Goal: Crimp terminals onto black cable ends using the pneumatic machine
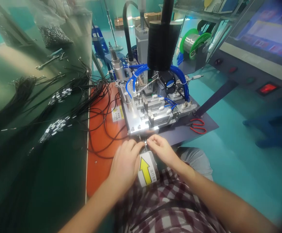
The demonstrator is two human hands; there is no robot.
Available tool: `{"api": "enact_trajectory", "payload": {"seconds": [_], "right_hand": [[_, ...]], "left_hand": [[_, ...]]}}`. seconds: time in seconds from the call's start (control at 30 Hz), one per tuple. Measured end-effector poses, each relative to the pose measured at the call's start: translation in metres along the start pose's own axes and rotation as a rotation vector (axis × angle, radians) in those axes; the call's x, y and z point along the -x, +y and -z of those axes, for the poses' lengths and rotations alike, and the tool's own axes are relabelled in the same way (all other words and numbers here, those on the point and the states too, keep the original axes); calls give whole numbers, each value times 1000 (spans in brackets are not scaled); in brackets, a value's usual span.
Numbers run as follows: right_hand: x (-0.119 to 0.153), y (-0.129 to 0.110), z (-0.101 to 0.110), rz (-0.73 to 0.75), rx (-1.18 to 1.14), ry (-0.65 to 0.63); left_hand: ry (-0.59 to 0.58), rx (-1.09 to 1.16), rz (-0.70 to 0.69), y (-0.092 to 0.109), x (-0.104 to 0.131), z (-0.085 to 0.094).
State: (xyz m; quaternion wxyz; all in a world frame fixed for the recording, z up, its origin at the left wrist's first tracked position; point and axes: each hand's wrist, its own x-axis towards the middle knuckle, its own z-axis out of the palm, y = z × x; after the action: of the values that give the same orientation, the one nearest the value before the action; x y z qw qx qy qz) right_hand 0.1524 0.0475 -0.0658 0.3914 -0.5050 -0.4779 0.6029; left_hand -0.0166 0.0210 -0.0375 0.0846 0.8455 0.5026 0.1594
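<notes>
My left hand [128, 159] is closed at the front edge of the machine [143, 113], thumb and fingertips pinched together. Facing it, my right hand [160, 147] is also closed, its fingertips pressed together. Between the two sets of fingertips a small shiny metal part [146, 142] shows; whether it is loose or belongs to the machine, I cannot tell. A black cable [104, 157] runs across the orange board to behind my left hand, where its end is hidden. Just below the hands is a white label with a yellow arrow [145, 171].
On the left, bundles of black cables [70, 97] with silver ends [55, 127] lie on the dark green table [65, 181]. Red-handled cutters [198, 126] rest right of the machine. A control panel [254, 68] and a green wire spool [194, 43] stand farther right.
</notes>
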Motion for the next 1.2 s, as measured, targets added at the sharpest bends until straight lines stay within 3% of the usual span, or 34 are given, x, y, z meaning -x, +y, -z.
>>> {"api": "enact_trajectory", "payload": {"seconds": [0.33, 0.5, 0.63, 0.77, 0.93, 1.2], "right_hand": [[6, 10, 14, -19, 38, 61], [10, 15, 22, -32, 63, 90], [16, 19, 26, -56, 80, 104], [24, 23, 33, -92, 95, 121], [34, 29, 43, -136, 102, 139], [56, 47, 54, -205, 83, 180]], "left_hand": [[186, -146, -80, -66, 70, 26], [146, -326, -159, -55, 70, 28], [62, -352, -53, -37, 69, 18], [88, -399, 50, -25, 75, 11], [109, -373, 96, -27, 84, 10], [186, -437, -36, -36, 87, 6]]}}
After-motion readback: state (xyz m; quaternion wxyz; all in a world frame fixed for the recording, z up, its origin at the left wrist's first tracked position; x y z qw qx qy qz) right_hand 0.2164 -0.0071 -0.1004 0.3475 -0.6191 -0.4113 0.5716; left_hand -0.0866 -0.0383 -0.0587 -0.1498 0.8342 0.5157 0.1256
